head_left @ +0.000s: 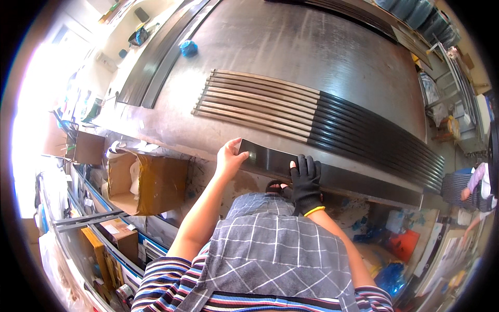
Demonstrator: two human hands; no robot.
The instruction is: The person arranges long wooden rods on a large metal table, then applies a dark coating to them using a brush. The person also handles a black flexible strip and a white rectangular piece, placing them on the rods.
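A long, flat, dark strip [358,186] with a smooth surface lies along the near edge of the metal-topped table. At its left end my bare left hand [232,157] grips the corner, thumb on the upper face and the other fingers around the end. My right hand [306,182] wears a black glove that leaves the thumb and index fingertips bare. Its fingers reach across the strip, and the thumb is at the near edge. Beyond the strip lies a row of thin parallel bars [260,104], tan on the left and black on the right [374,135].
The wide metal table [312,57] carries a blue roll [188,49] and long dark strips [150,78] at its left. An open cardboard box [156,182] stands left of me. A metal rack [449,88] is at right. Another person's arm [474,182] shows at the far right.
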